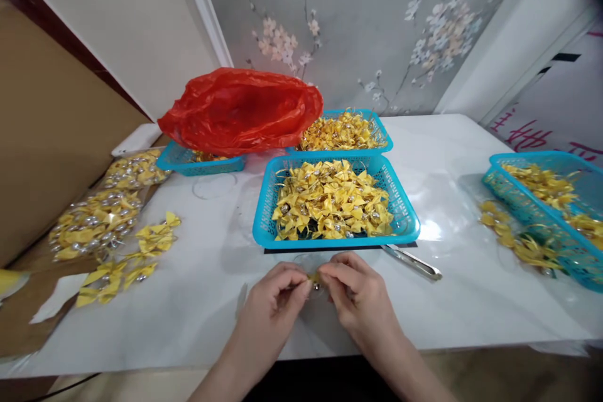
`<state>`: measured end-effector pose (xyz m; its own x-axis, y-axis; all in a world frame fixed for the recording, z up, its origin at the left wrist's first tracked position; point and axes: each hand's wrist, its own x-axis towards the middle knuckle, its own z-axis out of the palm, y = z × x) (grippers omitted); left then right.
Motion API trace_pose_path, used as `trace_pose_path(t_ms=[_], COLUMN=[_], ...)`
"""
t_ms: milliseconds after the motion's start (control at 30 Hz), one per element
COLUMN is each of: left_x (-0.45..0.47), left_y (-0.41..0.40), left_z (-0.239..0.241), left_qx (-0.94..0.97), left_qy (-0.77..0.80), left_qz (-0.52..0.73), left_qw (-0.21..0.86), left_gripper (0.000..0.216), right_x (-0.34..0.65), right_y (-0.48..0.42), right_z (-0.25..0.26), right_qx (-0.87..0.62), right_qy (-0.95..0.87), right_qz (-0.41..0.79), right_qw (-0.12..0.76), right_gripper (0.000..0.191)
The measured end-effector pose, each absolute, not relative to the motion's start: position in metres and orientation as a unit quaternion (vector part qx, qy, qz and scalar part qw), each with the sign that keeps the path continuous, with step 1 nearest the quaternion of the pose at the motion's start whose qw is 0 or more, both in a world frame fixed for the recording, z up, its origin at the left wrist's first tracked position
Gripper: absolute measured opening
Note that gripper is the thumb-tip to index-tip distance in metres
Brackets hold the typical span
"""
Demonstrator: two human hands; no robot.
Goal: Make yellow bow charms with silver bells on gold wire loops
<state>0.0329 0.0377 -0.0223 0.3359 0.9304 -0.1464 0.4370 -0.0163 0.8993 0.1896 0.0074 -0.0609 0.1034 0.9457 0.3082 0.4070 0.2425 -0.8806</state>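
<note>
Your left hand (277,295) and right hand (357,289) are both pinched narrow, fingertips holding one yellow bow (315,281) between them, just in front of the heaped blue basket (336,242). This piece appears unfinished, since both hands are on it. Loose bows (110,276) lie to your left, near filled clear bags (97,220). Much seems left to handle (whether the basket's heap is finished or waiting, I cannot tell). A metal tool (414,262) lies unheld beside the basket.
</note>
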Motion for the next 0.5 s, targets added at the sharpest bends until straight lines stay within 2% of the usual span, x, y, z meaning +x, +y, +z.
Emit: trace_pose_path(t_ms=[233,500], left_x=[0.033,0.033], left_y=[0.042,0.044], left_z=[-0.03,-0.036], left_qx=[0.621,0.559], left_qy=[0.518,0.521], left_qz=[0.28,0.3], left_qw=[0.517,0.571], left_gripper=[0.021,0.022], right_x=[0.184,0.187], right_y=[0.008,0.008], right_z=[-0.071,-0.071], right_qx=[-0.574,-0.562], right_qy=[-0.645,-0.674], right_qz=[0.221,0.22], right_qw=[0.454,0.426], right_gripper=[0.028,0.028])
